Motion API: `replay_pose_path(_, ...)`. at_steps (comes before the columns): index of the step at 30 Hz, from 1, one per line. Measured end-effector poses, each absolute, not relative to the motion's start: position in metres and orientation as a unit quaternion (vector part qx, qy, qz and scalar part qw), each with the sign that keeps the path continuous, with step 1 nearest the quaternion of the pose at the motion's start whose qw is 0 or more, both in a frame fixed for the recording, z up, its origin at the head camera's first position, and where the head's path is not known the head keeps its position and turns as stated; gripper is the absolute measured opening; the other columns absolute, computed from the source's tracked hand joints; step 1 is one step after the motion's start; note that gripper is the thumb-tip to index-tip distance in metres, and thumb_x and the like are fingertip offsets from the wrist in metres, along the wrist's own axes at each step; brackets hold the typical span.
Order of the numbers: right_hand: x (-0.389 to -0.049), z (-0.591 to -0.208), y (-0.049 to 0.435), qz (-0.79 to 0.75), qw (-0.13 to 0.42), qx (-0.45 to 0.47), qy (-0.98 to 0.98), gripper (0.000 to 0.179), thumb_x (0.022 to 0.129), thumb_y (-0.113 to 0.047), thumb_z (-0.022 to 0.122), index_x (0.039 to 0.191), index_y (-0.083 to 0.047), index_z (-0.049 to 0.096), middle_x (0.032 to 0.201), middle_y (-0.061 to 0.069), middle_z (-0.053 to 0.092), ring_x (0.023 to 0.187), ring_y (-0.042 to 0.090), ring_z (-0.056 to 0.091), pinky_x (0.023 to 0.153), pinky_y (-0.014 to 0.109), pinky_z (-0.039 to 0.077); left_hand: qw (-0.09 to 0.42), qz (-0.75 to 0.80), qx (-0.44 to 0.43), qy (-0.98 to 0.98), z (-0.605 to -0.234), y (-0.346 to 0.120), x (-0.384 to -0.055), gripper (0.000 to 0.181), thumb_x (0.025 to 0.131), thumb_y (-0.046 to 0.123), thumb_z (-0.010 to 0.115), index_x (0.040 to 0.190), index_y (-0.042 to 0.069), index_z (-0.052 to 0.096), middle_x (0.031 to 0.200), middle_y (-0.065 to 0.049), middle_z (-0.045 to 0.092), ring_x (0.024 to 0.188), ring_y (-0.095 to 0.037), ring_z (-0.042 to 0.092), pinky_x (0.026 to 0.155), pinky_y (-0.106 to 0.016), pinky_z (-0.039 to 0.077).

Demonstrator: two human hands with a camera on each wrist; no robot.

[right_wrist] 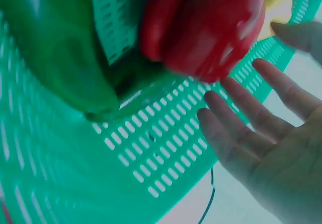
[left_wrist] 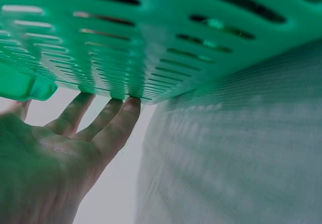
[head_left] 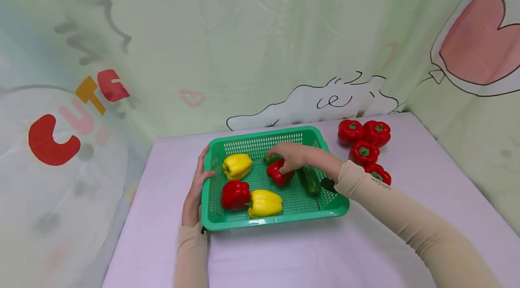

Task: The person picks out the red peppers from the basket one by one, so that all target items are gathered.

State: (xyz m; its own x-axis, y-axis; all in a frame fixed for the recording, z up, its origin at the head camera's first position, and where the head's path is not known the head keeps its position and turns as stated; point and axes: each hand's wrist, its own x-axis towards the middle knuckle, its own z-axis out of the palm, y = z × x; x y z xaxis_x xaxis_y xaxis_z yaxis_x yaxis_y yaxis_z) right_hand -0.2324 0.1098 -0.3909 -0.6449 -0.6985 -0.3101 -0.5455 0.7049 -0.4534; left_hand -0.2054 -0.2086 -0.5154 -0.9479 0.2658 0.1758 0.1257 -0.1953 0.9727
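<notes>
A green plastic basket [head_left: 276, 221] with slotted walls sits on the table. My left hand [head_left: 199, 179] holds its left side, thumb over the rim and fingers against the outer wall; the left wrist view shows those fingertips on the slotted plastic. Inside the basket, my right hand [head_left: 290, 156] is over a red bell pepper [head_left: 280, 174]. In the right wrist view its fingers [right_wrist: 241, 108] are extended and spread, fingertips right at the pepper's edge. Beside this pepper lie a long green cucumber-like vegetable [head_left: 310, 182] and another green one [head_left: 273, 159], partly covered by the hand.
Two yellow bell peppers [head_left: 237, 166] and another red bell pepper [head_left: 235, 195] lie in the basket's left half. Several red bell peppers [head_left: 364, 152] stand on the lilac-covered table [head_left: 422, 179] to the right, one partly behind my right sleeve [head_left: 390, 206]. A printed curtain [head_left: 252, 53] hangs behind.
</notes>
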Motion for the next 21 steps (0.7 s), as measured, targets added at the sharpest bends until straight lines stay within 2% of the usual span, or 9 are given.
replay_pose_path(4,-0.230,-0.398,0.100,-0.138,0.255,-0.347,0.892,0.064,0.079,-0.013,0.080,0.136,-0.001,0.054,0.134,0.015,0.056,0.112,0.028,0.055,0.092,0.038,0.050,0.042,0.758,0.154,0.632,-0.515,-0.208,-0.204,0.077,0.090,-0.002,0.037,0.159,0.018,0.010,0.162,-0.011,0.015,0.141,-0.036,0.025,0.098,-0.030,0.045)
replay_pose_path(10,-0.230,-0.408,0.096,-0.066,0.250,-0.323,0.910,0.071,0.072,-0.018,0.086,0.135,-0.009,0.055,0.120,0.009,0.059,0.101,0.024,0.055,0.082,0.038,0.052,0.041,0.755,0.155,0.636,-0.515,-0.207,-0.204,0.076,0.090,-0.001,0.038,0.159,0.018,0.010,0.162,-0.010,0.015,0.142,-0.035,0.025,0.099,-0.032,0.044)
replay_pose_path(13,-0.231,-0.409,0.098,-0.055,0.249,-0.323,0.911,0.071,0.072,-0.015,0.086,0.135,-0.009,0.054,0.118,0.008,0.058,0.100,0.024,0.055,0.081,0.038,0.052,0.041,0.753,0.155,0.639,-0.514,-0.207,-0.205,0.077,0.090,-0.002,0.038,0.159,0.018,0.010,0.162,-0.010,0.015,0.142,-0.035,0.024,0.100,-0.033,0.043)
replay_pose_path(21,-0.235,-0.407,0.106,-0.090,0.254,-0.337,0.902,0.068,0.078,-0.016,0.081,0.139,-0.006,0.052,0.126,0.009,0.058,0.105,0.024,0.054,0.087,0.038,0.051,0.039,0.748,0.154,0.644,-0.514,-0.208,-0.205,0.076,0.090,-0.001,0.037,0.159,0.017,0.010,0.162,-0.009,0.014,0.142,-0.035,0.024,0.102,-0.035,0.041)
